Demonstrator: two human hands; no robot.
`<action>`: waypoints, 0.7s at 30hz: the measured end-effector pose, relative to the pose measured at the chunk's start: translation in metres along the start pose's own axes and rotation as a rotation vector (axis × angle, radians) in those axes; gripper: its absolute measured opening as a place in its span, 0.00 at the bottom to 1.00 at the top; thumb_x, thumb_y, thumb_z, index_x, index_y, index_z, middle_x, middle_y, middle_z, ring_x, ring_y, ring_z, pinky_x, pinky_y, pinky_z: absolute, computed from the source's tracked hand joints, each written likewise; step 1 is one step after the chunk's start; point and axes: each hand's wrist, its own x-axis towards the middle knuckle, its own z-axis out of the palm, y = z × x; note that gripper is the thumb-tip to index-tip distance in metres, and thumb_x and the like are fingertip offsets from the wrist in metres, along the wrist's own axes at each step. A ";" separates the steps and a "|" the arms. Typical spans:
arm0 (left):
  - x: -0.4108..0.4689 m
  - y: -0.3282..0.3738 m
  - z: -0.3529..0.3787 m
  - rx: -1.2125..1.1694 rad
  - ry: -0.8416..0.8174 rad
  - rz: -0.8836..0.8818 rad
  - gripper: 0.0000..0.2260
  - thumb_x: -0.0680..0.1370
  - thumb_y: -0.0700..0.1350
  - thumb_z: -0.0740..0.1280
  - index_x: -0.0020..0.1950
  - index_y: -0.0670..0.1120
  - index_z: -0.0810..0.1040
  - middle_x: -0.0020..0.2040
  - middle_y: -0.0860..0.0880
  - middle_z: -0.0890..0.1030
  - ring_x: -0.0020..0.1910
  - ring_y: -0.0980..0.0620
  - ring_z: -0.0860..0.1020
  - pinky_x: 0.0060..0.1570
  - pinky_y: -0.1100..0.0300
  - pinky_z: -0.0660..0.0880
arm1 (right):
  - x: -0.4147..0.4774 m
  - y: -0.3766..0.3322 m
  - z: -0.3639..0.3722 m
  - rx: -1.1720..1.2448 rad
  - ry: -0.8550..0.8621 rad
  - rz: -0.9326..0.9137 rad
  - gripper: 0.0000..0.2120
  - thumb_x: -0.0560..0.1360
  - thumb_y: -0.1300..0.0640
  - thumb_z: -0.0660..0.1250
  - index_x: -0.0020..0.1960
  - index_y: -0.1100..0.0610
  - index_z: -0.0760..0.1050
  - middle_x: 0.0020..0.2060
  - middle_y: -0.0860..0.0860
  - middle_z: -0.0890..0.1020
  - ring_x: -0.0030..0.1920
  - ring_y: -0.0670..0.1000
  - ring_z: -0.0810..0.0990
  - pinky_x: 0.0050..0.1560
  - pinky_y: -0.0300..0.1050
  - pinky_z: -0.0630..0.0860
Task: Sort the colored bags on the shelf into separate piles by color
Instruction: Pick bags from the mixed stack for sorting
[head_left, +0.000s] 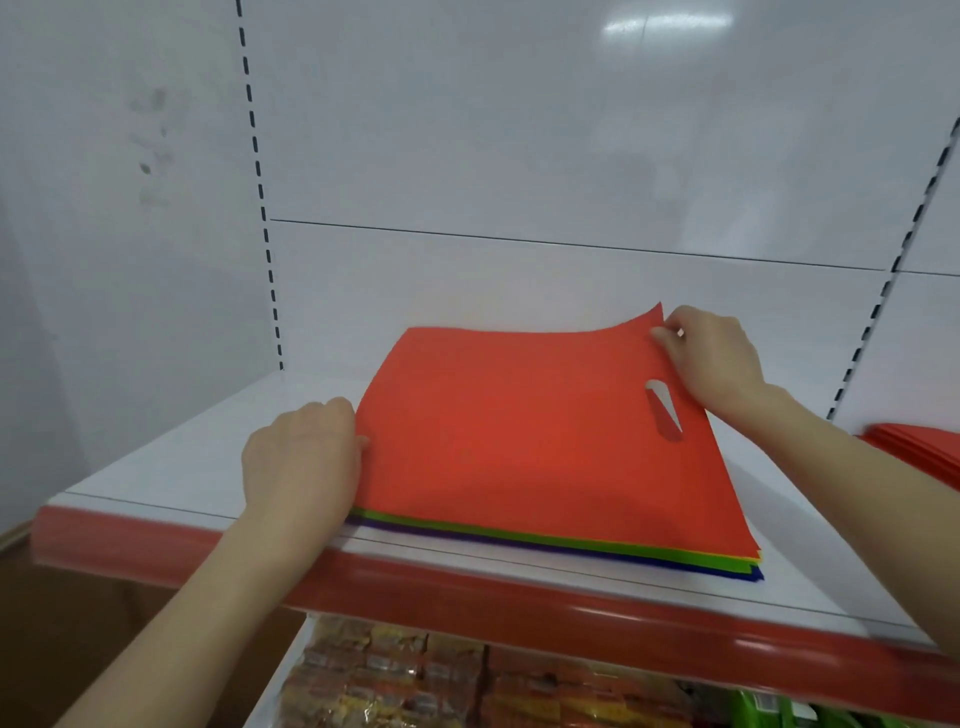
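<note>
A flat stack of colored bags lies on the white shelf (171, 467). Its top bag is red (519, 441), with an oval handle cutout near its right edge. Green (519, 535), yellow and blue (571, 553) edges show beneath it at the front. My right hand (711, 358) pinches the red bag's far right corner, which curls upward off the stack. My left hand (301, 457) rests on the shelf with its fingers against the red bag's left edge; whether it grips the bag I cannot tell.
A separate pile of red bags (919, 447) lies at the right edge of the shelf. The shelf has a red front strip (519, 597) and white back panels with slotted uprights. Packaged goods (415, 675) fill the shelf below.
</note>
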 end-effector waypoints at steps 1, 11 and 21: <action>0.000 -0.002 0.000 -0.044 0.020 -0.004 0.10 0.79 0.50 0.60 0.48 0.44 0.72 0.47 0.44 0.78 0.48 0.42 0.76 0.40 0.55 0.68 | 0.000 -0.001 -0.002 0.013 0.011 0.011 0.14 0.80 0.54 0.58 0.53 0.65 0.75 0.47 0.62 0.80 0.49 0.63 0.76 0.44 0.51 0.71; -0.004 -0.018 -0.013 -0.406 0.192 0.027 0.11 0.79 0.47 0.60 0.43 0.40 0.72 0.36 0.42 0.77 0.36 0.39 0.75 0.34 0.52 0.68 | -0.005 -0.011 -0.029 0.191 0.173 0.098 0.14 0.80 0.54 0.58 0.52 0.65 0.74 0.46 0.62 0.80 0.49 0.61 0.76 0.46 0.49 0.70; 0.004 0.019 -0.035 -0.767 0.247 0.140 0.10 0.79 0.47 0.61 0.42 0.41 0.70 0.31 0.44 0.75 0.33 0.41 0.72 0.35 0.52 0.67 | -0.026 0.010 -0.098 0.463 0.361 0.331 0.11 0.76 0.53 0.64 0.50 0.60 0.78 0.47 0.54 0.79 0.47 0.52 0.76 0.48 0.47 0.74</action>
